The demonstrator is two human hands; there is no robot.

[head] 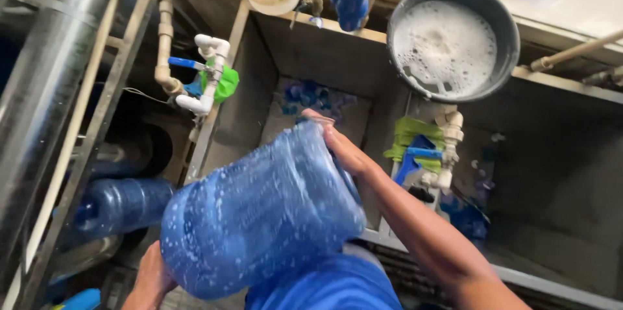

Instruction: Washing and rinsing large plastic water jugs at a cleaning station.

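A big blue water jug, wet and speckled with foam, lies tilted over the near edge of a grey concrete sink. My left hand holds its base at the lower left. My right hand grips the upper, neck end, which points into the basin. Several blue bottle caps lie on the sink floor beyond the jug.
A dark round basin full of soapy foam rests on the sink's far right rim. White pipes with blue-handled taps stand left of the sink and on the divider, next to green cloths. Another blue jug lies at lower left.
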